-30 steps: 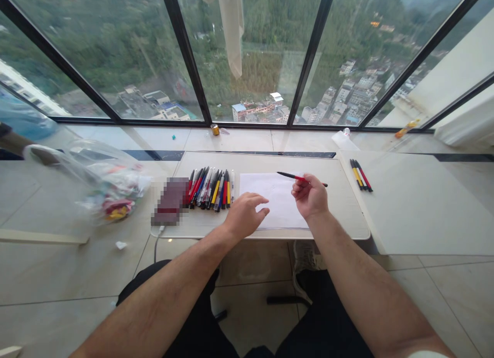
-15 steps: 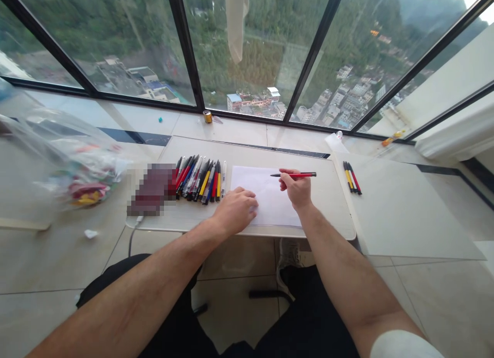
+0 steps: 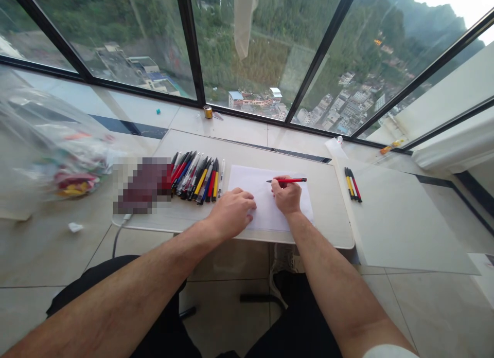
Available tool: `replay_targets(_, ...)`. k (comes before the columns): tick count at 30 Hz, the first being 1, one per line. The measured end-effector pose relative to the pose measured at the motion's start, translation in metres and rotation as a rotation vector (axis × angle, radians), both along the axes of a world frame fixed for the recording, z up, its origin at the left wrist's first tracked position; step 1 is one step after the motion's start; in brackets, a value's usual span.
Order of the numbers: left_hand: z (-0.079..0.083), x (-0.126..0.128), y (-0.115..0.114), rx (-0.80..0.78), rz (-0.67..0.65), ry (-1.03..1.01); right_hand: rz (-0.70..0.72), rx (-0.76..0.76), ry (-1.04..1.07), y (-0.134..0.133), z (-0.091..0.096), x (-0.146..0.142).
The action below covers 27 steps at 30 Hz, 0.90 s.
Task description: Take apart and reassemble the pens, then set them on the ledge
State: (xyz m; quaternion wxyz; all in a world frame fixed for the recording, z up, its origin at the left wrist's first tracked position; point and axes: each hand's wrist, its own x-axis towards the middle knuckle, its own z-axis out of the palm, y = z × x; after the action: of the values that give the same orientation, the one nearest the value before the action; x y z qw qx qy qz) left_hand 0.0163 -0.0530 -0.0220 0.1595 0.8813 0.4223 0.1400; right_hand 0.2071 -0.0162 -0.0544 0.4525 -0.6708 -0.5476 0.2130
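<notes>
A sheet of white paper (image 3: 266,221) lies on the low table (image 3: 328,193). My left hand (image 3: 233,211) rests flat on its left part, fingers stretched out. Over the paper's upper right, my right hand (image 3: 286,195) grips a red pen (image 3: 291,180) with a black tip and end. The pen lies nearly level, its tip pointing left; whether it touches the sheet I cannot tell. Left of the paper, several pens (image 3: 195,178) in red, black, yellow, blue and clear are set side by side, a clear pen (image 3: 221,185) closest to the sheet.
Left of the pens lies a blurred dark red object (image 3: 141,185) with a cable (image 3: 119,234). A pale board (image 3: 409,219) at the right carries a few pens (image 3: 353,184). On the floor stand a plastic bag (image 3: 73,157) and, by the windows, a gold can (image 3: 208,111).
My right hand has moved left over the paper with the red pen in it. My left hand stays on the sheet. The view has shifted slightly.
</notes>
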Motion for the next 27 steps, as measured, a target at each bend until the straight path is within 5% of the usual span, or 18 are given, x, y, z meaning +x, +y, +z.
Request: replay_targets(27,0.0033,0.0017,-0.0015,-0.023,0.027,0.014,-0.037,-0.024,0.02,0.0022,-0.0038,0.0009)
